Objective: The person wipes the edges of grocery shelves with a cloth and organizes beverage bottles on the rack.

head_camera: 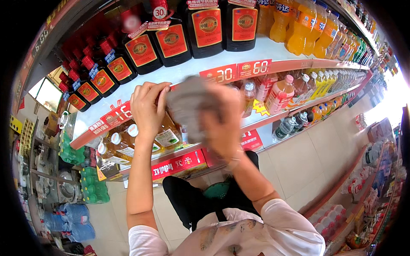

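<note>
My left hand (147, 107) is at the front edge of the upper shelf (189, 72), its fingers curled over something dark that I cannot make out. Beside it, blurred by motion, my right hand (224, 118) holds a grey cloth (189, 107) in front of the shelf edge. Dark liquor bottles with red labels (206, 28) stand on the shelf behind both hands. Between the hands and below them, bottles of amber drink (168, 132) show on the lower shelf, partly hidden by the cloth and my left forearm.
Orange soda bottles (299, 32) stand at the upper right, pink-capped bottles (280, 94) below them. Red price strips (221, 74) line the shelf edge. Green bottle packs (93, 184) and large blue water bottles (77, 220) stand at the left. Another stocked shelf (355, 179) runs along the right.
</note>
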The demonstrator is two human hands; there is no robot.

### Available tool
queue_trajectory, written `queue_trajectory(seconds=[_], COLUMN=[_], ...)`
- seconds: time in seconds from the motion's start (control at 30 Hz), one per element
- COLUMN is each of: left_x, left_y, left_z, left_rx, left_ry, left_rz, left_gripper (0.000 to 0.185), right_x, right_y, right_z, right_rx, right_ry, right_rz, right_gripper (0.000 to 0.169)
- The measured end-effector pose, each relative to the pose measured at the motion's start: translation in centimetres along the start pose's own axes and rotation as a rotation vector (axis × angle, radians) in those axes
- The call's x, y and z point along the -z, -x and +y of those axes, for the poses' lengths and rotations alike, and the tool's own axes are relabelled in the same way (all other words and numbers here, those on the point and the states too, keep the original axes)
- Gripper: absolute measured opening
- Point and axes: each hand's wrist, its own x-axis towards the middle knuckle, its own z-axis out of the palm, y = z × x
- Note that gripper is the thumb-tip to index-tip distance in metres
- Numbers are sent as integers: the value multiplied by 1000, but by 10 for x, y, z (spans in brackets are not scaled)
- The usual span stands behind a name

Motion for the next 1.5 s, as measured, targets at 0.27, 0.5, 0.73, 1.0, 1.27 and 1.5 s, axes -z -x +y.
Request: queue_trajectory(seconds=[0.27,0.5,0.73,1.0,1.27,1.5], left_x=[-1,-11,-7,-15,-17,-12], left_y=[3,4,6,7,8,0], left_z=[-1,-2,-5,-8,-6,19], left_rx=[-28,-46,-37,-82,-73,-39], left_ry=[-4,-66,-68,-109,-130,-84], left_rz=[27,95,67,116,78,91], left_gripper=[11,7,9,8,9,19], right_x=[-30,-35,-31,32,79,122], right_y=[23,13,5,14,7,47], right_z=[68,35,33,63,66,77], right_rx=[-76,-134,-178,-289,-391,-656], right_ry=[150,279,19,150,42,-209], right_rz=[41,-2,-112,139,111,241], right_gripper=[64,61,54,57,50,48])
